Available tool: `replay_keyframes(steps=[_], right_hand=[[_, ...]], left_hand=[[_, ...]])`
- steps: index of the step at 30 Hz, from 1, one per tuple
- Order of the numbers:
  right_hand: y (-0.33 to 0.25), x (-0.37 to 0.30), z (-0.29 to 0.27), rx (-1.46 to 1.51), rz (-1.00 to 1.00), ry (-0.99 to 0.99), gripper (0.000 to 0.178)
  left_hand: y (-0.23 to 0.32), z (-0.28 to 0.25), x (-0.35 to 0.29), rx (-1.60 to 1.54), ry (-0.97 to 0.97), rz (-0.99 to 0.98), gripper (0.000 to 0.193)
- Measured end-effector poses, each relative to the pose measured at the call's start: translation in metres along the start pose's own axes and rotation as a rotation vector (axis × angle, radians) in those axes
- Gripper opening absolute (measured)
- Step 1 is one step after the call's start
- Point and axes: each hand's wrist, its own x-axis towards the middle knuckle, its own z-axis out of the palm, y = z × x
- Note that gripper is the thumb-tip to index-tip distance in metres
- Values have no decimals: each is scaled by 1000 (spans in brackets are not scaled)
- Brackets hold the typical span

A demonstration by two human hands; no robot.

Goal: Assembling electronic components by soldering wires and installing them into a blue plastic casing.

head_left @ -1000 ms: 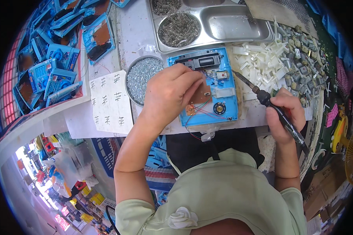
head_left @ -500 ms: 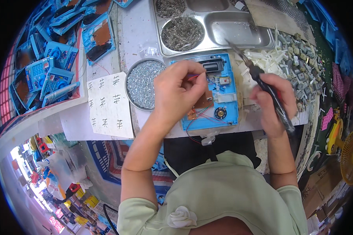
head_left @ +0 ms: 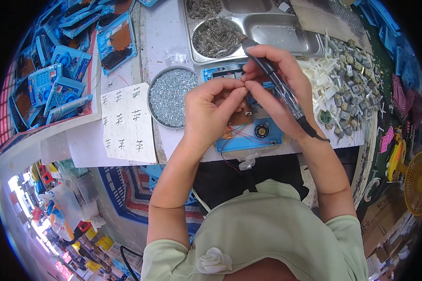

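Fingertips of the left hand [head_left: 208,105] are pinched closed, meeting the right hand's thumb and finger; whatever lies between them is too small to tell. The right hand [head_left: 295,79] is wrapped round a soldering iron [head_left: 286,91], its front end pointing up and left. Below both hands, partly hidden, an open blue case [head_left: 234,143] lies on the white table [head_left: 159,33], showing red wires and a round speaker [head_left: 261,130]. Just left sits a round dish [head_left: 149,107] of small screws [head_left: 172,96], then a sheet of handwritten paper [head_left: 126,124]. Beyond the case is a metal tray [head_left: 274,33] with tangled springs [head_left: 215,37]; to the right, white plastic pieces [head_left: 316,77] and grey metal parts [head_left: 349,89] lie heaped. More blue cases [head_left: 56,79] pile up at far left. A yellow fan [head_left: 415,182] and cardboard box [head_left: 384,215] stand at lower right
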Motion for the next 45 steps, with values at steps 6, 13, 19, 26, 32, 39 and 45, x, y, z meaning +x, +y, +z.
replay_keyframes(steps=[6,13,19,26,32,39,45], right_hand=[[0,-3,-1,-36,12,9,48],[6,-18,2,-244,-103,43,46],[-3,-33,-50,-345,-211,7,38],[-16,-55,-68,-279,-139,18,31],[-15,-55,-68,-396,-263,-57,27],[-15,-50,-61,-392,-261,-161,27],[-10,-47,-58,-407,-298,-157,27]], left_hand=[[-1,-4,-1,-23,-16,-19,13],[-3,-8,1,245,23,190,9],[-3,1,5,606,66,366,9],[-13,-1,8,577,99,331,7],[-10,0,8,563,113,316,6],[-13,0,9,551,117,357,5],[-14,0,9,533,120,353,5]])
